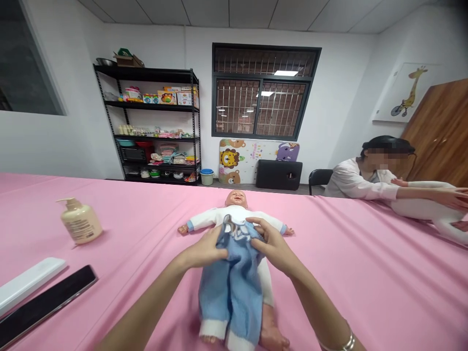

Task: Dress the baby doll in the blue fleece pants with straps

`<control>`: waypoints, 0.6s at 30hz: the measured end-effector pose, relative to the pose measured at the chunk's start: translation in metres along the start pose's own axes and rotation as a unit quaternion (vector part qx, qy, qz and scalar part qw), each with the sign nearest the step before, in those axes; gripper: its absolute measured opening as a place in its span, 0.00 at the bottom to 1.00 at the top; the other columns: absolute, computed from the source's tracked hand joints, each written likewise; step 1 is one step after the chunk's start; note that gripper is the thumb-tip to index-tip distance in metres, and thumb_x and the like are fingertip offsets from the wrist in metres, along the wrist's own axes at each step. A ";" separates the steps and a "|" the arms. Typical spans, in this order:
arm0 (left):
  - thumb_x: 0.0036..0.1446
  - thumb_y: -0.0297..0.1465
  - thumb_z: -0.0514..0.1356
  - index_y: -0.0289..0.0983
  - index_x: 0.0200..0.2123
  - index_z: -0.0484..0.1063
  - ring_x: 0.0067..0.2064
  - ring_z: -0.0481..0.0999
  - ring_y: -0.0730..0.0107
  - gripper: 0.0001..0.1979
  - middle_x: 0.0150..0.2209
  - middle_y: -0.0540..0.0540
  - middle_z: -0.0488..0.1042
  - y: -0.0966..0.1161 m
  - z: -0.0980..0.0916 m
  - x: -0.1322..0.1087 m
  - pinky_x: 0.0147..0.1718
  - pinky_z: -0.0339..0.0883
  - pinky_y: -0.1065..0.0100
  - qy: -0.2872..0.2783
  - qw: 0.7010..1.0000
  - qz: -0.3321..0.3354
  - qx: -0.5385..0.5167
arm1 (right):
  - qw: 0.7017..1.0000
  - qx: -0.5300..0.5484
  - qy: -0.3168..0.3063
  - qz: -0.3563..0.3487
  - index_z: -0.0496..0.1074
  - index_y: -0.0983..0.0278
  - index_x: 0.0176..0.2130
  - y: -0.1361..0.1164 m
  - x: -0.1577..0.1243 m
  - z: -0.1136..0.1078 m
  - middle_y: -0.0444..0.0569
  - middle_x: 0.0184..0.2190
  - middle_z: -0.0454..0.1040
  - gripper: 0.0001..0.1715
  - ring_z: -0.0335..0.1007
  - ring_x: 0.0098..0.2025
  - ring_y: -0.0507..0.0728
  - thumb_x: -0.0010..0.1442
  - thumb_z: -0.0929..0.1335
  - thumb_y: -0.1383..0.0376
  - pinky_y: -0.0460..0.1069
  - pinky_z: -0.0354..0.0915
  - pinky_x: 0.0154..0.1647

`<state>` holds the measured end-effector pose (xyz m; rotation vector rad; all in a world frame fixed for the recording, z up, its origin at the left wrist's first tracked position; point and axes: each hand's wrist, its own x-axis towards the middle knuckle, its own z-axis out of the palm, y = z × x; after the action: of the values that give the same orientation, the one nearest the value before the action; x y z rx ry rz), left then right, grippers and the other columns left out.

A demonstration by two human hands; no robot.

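Pale blue knit overalls (230,292) with white cuffs lie over a baby doll (236,207), which is on its back in a white top (208,219), head away from the person, at the middle of a pink-sheeted table (365,278). Fingers of the left hand (203,248) sit close together, pinching the knit; the right hand (272,243) has its fingers (256,225) slightly spread, pinching the bib's edge. The doll's chest is hidden, and the bib's print is hard to make out; a bare foot (272,331) nearly reaches the frame's bottom edge
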<state>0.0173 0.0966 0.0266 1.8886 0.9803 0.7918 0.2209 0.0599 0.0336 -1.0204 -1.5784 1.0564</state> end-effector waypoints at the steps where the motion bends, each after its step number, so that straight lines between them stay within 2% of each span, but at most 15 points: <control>1: 0.38 0.30 0.64 0.37 0.56 0.59 0.61 0.51 0.44 0.38 0.58 0.39 0.58 0.015 0.002 -0.008 0.57 0.48 0.51 0.019 0.998 0.004 0.064 | 1.000 0.012 -0.023 0.004 0.59 0.64 0.53 -0.006 -0.004 0.000 0.49 0.41 0.68 0.28 0.65 0.43 0.54 0.52 0.65 0.66 0.47 0.62 0.40; 3: 0.40 0.35 0.66 0.37 0.61 0.50 0.63 0.43 0.46 0.44 0.63 0.38 0.48 0.039 0.009 -0.024 0.59 0.43 0.48 0.063 0.983 0.052 0.167 | 0.998 0.013 -0.069 0.002 0.58 0.63 0.55 -0.020 -0.014 -0.001 0.52 0.49 0.65 0.30 0.61 0.51 0.56 0.54 0.67 0.60 0.50 0.61 0.50; 5: 0.44 0.34 0.65 0.37 0.62 0.43 0.64 0.43 0.51 0.46 0.64 0.38 0.45 0.055 0.015 -0.035 0.59 0.43 0.49 0.077 0.956 0.120 0.255 | 0.990 0.001 -0.141 -0.016 0.59 0.62 0.56 -0.034 -0.023 0.000 0.52 0.53 0.61 0.30 0.58 0.54 0.57 0.56 0.66 0.57 0.52 0.58 0.55; 6: 0.45 0.33 0.65 0.36 0.62 0.43 0.63 0.45 0.53 0.45 0.63 0.38 0.48 0.059 0.017 -0.038 0.59 0.43 0.50 0.073 0.942 0.144 0.294 | 0.983 0.002 -0.184 -0.029 0.60 0.62 0.55 -0.041 -0.026 0.000 0.52 0.54 0.61 0.29 0.59 0.54 0.56 0.57 0.66 0.56 0.52 0.58 0.56; 8: 0.46 0.29 0.63 0.36 0.58 0.54 0.60 0.55 0.55 0.35 0.57 0.39 0.61 0.064 0.018 -0.040 0.58 0.46 0.52 0.044 0.921 0.157 0.353 | 0.971 0.012 -0.235 -0.041 0.64 0.63 0.52 -0.047 -0.028 0.000 0.53 0.50 0.66 0.25 0.63 0.51 0.56 0.58 0.64 0.54 0.52 0.60 0.54; 9: 0.46 0.27 0.62 0.36 0.52 0.62 0.55 0.61 0.56 0.27 0.51 0.41 0.68 0.066 0.016 -0.040 0.57 0.49 0.54 0.018 0.916 0.147 0.373 | 0.973 0.011 -0.226 -0.034 0.65 0.64 0.51 -0.045 -0.027 -0.002 0.53 0.47 0.68 0.25 0.65 0.49 0.56 0.59 0.62 0.53 0.52 0.62 0.52; 10: 0.47 0.25 0.60 0.37 0.44 0.68 0.50 0.67 0.58 0.18 0.44 0.44 0.72 0.066 0.015 -0.039 0.53 0.54 0.56 -0.010 0.914 0.132 0.384 | 0.982 -0.006 -0.186 -0.021 0.65 0.65 0.50 -0.041 -0.023 -0.003 0.53 0.43 0.70 0.25 0.67 0.46 0.56 0.59 0.61 0.53 0.52 0.63 0.49; 11: 0.47 0.24 0.59 0.37 0.36 0.71 0.44 0.70 0.60 0.10 0.38 0.46 0.74 0.067 0.013 -0.038 0.48 0.58 0.59 -0.038 0.913 0.117 0.389 | 0.992 -0.046 -0.119 0.001 0.65 0.66 0.50 -0.032 -0.019 -0.006 0.54 0.41 0.71 0.25 0.68 0.45 0.57 0.59 0.61 0.52 0.53 0.64 0.47; 12: 0.47 0.23 0.57 0.37 0.30 0.70 0.39 0.71 0.63 0.06 0.33 0.48 0.74 0.068 0.011 -0.037 0.42 0.61 0.63 -0.059 0.914 0.107 0.387 | 0.993 -0.104 -0.043 0.029 0.63 0.66 0.51 -0.021 -0.014 -0.009 0.54 0.40 0.71 0.27 0.68 0.44 0.58 0.58 0.62 0.52 0.53 0.64 0.46; 13: 0.48 0.23 0.56 0.37 0.26 0.69 0.36 0.71 0.65 0.04 0.30 0.50 0.73 0.070 0.009 -0.037 0.37 0.61 0.66 -0.074 0.918 0.100 0.377 | 0.983 -0.169 0.028 0.062 0.60 0.67 0.53 -0.007 -0.009 -0.012 0.56 0.40 0.70 0.30 0.68 0.44 0.59 0.56 0.63 0.53 0.54 0.64 0.46; 14: 0.49 0.24 0.55 0.36 0.25 0.67 0.33 0.70 0.67 0.04 0.28 0.50 0.72 0.071 0.009 -0.037 0.32 0.59 0.69 -0.083 0.924 0.096 0.361 | 0.964 -0.232 0.073 0.107 0.57 0.68 0.56 0.008 -0.005 -0.014 0.58 0.41 0.70 0.36 0.68 0.43 0.61 0.53 0.66 0.54 0.55 0.64 0.44; 15: 0.50 0.25 0.54 0.36 0.25 0.65 0.31 0.69 0.69 0.04 0.28 0.51 0.71 0.073 0.009 -0.038 0.29 0.58 0.70 -0.091 0.932 0.094 0.339 | 0.948 -0.268 0.076 0.156 0.52 0.68 0.59 0.022 -0.001 -0.016 0.60 0.41 0.69 0.43 0.69 0.40 0.62 0.50 0.68 0.55 0.56 0.64 0.41; 17: 0.53 0.27 0.53 0.36 0.26 0.63 0.29 0.67 0.73 0.04 0.27 0.52 0.69 0.076 0.010 -0.039 0.26 0.56 0.72 -0.109 0.948 0.093 0.283 | 0.941 -0.240 0.006 0.239 0.43 0.68 0.62 0.046 0.003 -0.017 0.62 0.42 0.68 0.53 0.70 0.32 0.62 0.46 0.70 0.55 0.55 0.65 0.31; 18: 0.54 0.28 0.52 0.36 0.26 0.62 0.29 0.66 0.73 0.05 0.27 0.52 0.68 0.077 0.010 -0.040 0.26 0.56 0.73 -0.115 0.956 0.093 0.253 | 0.945 -0.199 -0.032 0.258 0.42 0.66 0.62 0.055 0.004 -0.015 0.62 0.41 0.68 0.54 0.69 0.28 0.60 0.45 0.71 0.55 0.54 0.65 0.26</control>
<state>0.0309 0.0322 0.0845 2.4797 0.9254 0.4282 0.2422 0.0816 -0.0149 -1.7601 -1.6576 1.1396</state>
